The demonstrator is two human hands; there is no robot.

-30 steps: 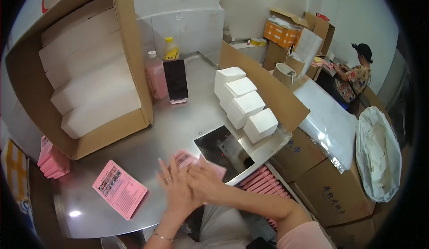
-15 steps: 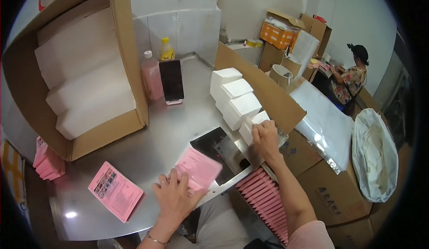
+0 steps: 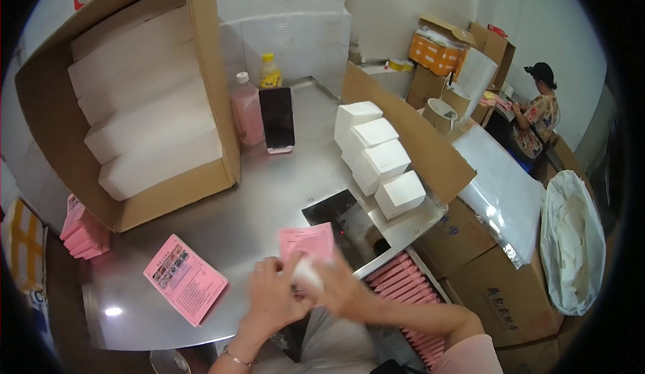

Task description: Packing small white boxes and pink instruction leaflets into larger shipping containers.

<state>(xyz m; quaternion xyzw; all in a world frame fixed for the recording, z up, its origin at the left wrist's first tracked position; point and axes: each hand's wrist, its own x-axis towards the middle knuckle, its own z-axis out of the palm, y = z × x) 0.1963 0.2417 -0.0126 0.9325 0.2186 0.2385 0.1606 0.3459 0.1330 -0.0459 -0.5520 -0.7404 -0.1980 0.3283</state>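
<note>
My hands come together over the front edge of the steel table. My right hand (image 3: 346, 292), smeared by motion, is closed on a small wad of white tissues (image 3: 309, 273). Close against it, my left hand (image 3: 275, 293) curls its fingers at a pink printed packet (image 3: 306, 238), whose lower part the hands hide. To the left lies a pile of flat pink printed packets (image 3: 186, 280). Beyond my right hand stands a row of white tissue stacks (image 3: 400, 194) along a cardboard flap.
A large open carton (image 3: 228, 139) of white tissue blocks stands left, by a phone (image 3: 277, 119) on a stand and two bottles. A dark recess (image 3: 339, 216) is set into the table. Filled pink packets (image 3: 410, 287) line a box below right. Another person (image 3: 537, 115) sits far right.
My right hand has come from the nearest white stack back to my left hand, bringing a white wad. The pink packet has turned more upright in view. The whole view has shifted slightly.
</note>
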